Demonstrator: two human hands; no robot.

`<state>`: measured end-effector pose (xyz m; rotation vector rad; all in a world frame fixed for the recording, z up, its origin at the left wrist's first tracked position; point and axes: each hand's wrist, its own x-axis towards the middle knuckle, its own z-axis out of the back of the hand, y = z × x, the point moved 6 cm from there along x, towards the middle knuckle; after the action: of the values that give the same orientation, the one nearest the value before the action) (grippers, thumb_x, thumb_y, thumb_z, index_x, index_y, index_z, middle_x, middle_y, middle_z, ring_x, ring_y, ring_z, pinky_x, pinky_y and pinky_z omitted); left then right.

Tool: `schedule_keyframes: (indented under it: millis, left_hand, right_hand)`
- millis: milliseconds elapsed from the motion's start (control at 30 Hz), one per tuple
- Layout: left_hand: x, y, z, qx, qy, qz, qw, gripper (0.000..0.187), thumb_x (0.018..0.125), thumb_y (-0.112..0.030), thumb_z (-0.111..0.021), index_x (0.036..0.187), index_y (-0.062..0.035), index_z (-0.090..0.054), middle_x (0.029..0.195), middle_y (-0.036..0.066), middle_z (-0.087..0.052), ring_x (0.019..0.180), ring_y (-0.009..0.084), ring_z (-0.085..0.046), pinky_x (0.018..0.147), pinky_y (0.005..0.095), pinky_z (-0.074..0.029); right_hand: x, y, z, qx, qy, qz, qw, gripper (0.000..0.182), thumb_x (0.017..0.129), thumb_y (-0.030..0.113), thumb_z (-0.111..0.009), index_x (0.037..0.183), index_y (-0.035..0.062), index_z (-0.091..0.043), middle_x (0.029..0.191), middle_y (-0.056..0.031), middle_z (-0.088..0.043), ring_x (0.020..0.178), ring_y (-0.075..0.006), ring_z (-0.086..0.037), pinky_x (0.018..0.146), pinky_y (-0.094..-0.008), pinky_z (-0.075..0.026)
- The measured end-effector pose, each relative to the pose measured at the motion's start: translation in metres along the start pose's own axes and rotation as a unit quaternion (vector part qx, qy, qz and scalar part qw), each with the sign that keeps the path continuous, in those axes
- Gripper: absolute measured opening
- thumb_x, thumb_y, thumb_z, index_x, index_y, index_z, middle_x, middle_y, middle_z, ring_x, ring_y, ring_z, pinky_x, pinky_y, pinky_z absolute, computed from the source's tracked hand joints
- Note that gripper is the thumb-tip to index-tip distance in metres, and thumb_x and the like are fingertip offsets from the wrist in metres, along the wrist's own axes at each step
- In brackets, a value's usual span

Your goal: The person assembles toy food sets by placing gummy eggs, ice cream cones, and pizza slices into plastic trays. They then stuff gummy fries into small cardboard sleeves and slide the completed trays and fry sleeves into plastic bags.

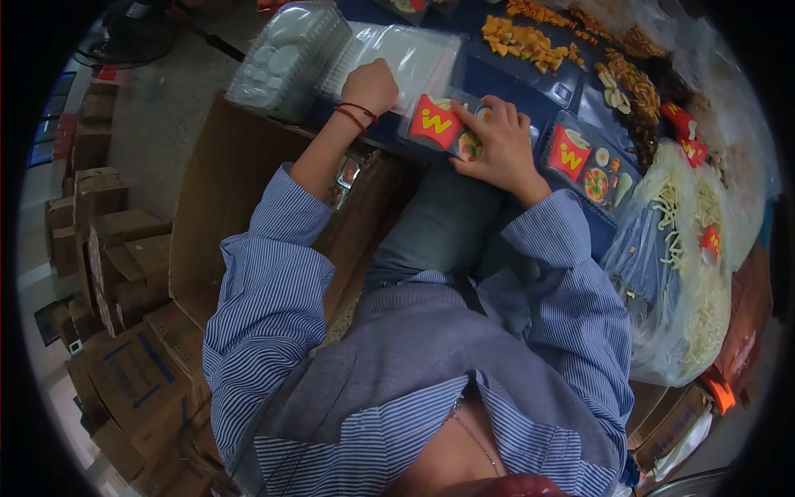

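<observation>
My left hand [370,87], a red cord bracelet at its wrist, is closed in a fist over the near edge of flat clear plastic packaging [414,54]; its fingertips are hidden. Under my right hand [501,149] lies a clear plastic tray of toy food, gripped with the thumb at the near edge and the fingers across the top. Inside that tray are a red toy fries box [435,122] with a yellow mark and a round toy bowl [469,147], partly covered by the hand. To the right sits a second filled tray [590,170] with fries box, egg and bowl pieces.
Nested clear plastic shells [286,62] stand at the table's left end. Orange toy pieces [530,43] lie at the back. A plastic bag of pale toy fries [691,265] is on the right. An open cardboard box [224,199] stands by my left arm; more cartons [132,373] are stacked beyond.
</observation>
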<state>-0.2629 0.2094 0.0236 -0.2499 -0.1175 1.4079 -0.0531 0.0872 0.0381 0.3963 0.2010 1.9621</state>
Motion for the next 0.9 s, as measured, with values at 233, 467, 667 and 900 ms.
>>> schedule_keyframes:
  millis: [233,467,667,900]
  left_hand:
    - [-0.001,0.018,-0.005,-0.09,-0.003,-0.022,0.996,0.041,0.077,-0.019,-0.067,0.107,0.0054,-0.051,0.09,0.027,-0.067,0.09,0.0428,-0.066,0.08,0.0443,-0.053]
    - [-0.003,0.025,0.008,-0.093,-0.064,-0.113,0.987,0.03,0.079,-0.013,-0.069,0.096,0.0008,-0.049,0.079,0.019,-0.063,0.079,0.0381,-0.065,0.07,0.0419,-0.052]
    - [-0.05,0.012,0.025,-0.113,-0.06,-0.139,0.982,0.019,0.083,-0.009,-0.062,0.094,-0.0023,-0.049,0.079,0.02,-0.064,0.078,0.04,-0.065,0.068,0.0468,-0.051]
    - [-0.068,-0.02,0.034,-0.028,-0.103,-0.094,0.99,0.014,0.086,-0.015,-0.058,0.092,-0.0032,-0.054,0.075,0.022,-0.065,0.071,0.0425,-0.064,0.064,0.0529,-0.051]
  right_hand:
    - [0.004,-0.003,0.0,0.031,-0.035,0.029,0.998,0.078,0.066,0.049,-0.075,0.138,0.0274,-0.053,0.131,-0.0197,-0.045,0.122,-0.0359,-0.041,0.099,-0.0495,-0.031]
    - [0.061,-0.004,-0.016,0.079,0.061,0.087,0.991,0.076,0.072,0.054,-0.07,0.142,0.03,-0.05,0.133,-0.0205,-0.044,0.125,-0.0363,-0.041,0.102,-0.0475,-0.029]
    - [0.077,-0.007,-0.021,-0.043,0.029,0.0,0.999,0.076,0.072,0.056,-0.07,0.141,0.0315,-0.05,0.134,-0.0203,-0.044,0.123,-0.0352,-0.042,0.099,-0.0464,-0.031]
    - [0.077,0.009,-0.024,-0.062,-0.02,-0.008,0.998,0.077,0.068,0.057,-0.072,0.139,0.0302,-0.053,0.133,-0.0213,-0.045,0.121,-0.0364,-0.043,0.095,-0.0471,-0.034]
